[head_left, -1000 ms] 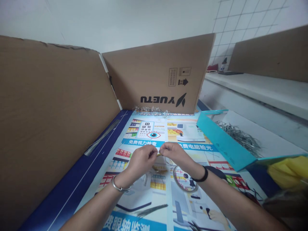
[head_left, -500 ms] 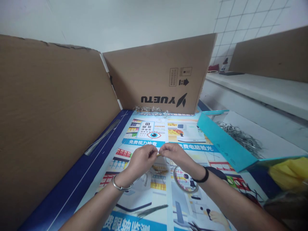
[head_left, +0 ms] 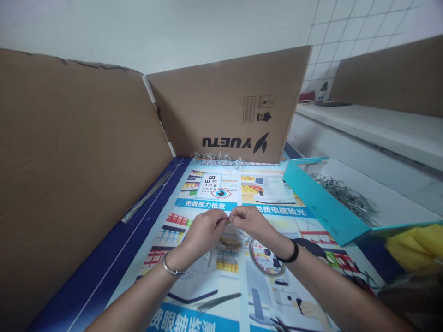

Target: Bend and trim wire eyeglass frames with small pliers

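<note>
Left hand (head_left: pixel 204 227): raised above the counter, fingertips pressed together in a pinch grip on one end of a small yellowish piece (head_left: pixel 227 221); silver bangle (head_left: pixel 172 269) on the wrist.
Right hand (head_left: pixel 249 221): level with the left, fingertips pinching the other end of the same piece; black band (head_left: pixel 291 252) on the wrist.
Small yellowish piece: held between both hands, just above the middle of the poster; too small to identify further.
Round wire eyeglass frame (head_left: pixel 265 257): beneath the right wrist, low over the poster; contact with the hand not discernible.
Poster (head_left: pixel 221 191): printed with an eye chart and Chinese text, spread flat over the blue counter (head_left: pixel 104 276).
Cardboard panels: one upright along the left side (head_left: pixel 69 175), one at the back (head_left: pixel 228 106) printed "YUETU" upside down.
Small clear parts (head_left: pixel 216 157): heaped at the foot of the back panel.
Thin metal rods (head_left: pixel 147 197): bundled beside the left panel.
Teal box (head_left: pixel 321 203): open, right of the poster, holding a tangle of thin metal wire parts (head_left: pixel 346 196).
Yellow cloth (head_left: pixel 415 246): at the far right edge.
</note>
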Tool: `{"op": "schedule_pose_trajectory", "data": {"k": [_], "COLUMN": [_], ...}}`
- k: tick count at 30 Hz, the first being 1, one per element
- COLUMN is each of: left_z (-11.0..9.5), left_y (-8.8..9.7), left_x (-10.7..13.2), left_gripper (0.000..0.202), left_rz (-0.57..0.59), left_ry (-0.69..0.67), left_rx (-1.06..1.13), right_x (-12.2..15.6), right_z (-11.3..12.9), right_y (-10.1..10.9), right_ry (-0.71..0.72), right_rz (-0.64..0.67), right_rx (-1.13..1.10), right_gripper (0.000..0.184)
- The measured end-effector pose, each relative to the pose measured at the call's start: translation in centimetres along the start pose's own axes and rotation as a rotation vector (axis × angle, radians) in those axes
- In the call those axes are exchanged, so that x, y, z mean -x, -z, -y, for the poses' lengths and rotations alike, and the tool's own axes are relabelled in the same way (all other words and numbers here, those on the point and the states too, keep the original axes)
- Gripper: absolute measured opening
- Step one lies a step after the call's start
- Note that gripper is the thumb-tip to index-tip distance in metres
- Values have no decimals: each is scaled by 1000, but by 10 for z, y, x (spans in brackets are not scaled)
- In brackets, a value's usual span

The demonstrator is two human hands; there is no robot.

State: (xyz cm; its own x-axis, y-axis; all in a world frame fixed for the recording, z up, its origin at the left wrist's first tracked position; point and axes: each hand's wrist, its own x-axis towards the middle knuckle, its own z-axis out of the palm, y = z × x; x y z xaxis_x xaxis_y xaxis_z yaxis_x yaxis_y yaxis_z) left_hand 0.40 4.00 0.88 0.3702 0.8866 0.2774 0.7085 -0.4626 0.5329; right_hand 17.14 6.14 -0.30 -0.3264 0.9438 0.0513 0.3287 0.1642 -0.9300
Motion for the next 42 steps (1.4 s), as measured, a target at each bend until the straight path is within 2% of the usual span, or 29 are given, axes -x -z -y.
{"op": "schedule_pose_trajectory", "data": {"k": [5,29,42], "left_z": [-1,1,-1], "left_y": [2,1,4], "left_x": [0,0,0], "left_gripper": [17,17,18], "left_rz": [14,24,57], "left_ry": [2,9,15], "left_rx": [-10,-91,-178], "right_x": [-1,-1,-4], "right_z": [0,-1,-10], "right_y": [0,0,-3], "right_ry": [11,17,22], "right_rz": [-5,26,13], "right_rx": [56,45,74], "right_gripper": [12,12,10]}}
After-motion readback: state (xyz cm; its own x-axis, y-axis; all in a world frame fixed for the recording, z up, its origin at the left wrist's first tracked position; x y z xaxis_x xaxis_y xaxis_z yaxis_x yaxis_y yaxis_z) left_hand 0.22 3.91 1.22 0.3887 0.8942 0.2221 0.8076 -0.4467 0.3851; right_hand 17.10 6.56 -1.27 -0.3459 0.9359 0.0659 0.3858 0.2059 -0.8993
